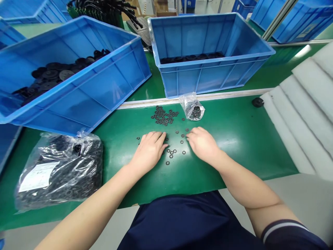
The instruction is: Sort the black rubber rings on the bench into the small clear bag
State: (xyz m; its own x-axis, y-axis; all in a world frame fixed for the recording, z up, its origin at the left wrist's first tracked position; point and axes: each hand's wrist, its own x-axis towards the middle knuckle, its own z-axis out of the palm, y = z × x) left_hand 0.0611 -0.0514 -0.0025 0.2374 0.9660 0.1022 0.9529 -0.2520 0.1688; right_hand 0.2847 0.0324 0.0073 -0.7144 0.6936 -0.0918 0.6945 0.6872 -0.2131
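Observation:
Small dark rings, like washers, lie on the green table between my hands, among them a ring [167, 163] near the front and another ring [184, 152]. My left hand [149, 149] rests palm down at the left of these rings, open, its fingers stretched out and the thumb apart; it partly covers some rings. On the right, my right hand [203, 143] has its fingers curled together, tips down at the table beside a ring [182, 135]. Whatever its fingertips hold is hidden. Beyond both hands lies a cluster of dark rings [163, 116].
A small clear bag [191, 107] with dark parts lies behind the rings. Blue bins [125, 69] [205, 76] with black parts stand behind. At left is a large plastic bag [65, 173] of black parts. White foam sheets [293, 104] and a black round part [257, 102] are at right.

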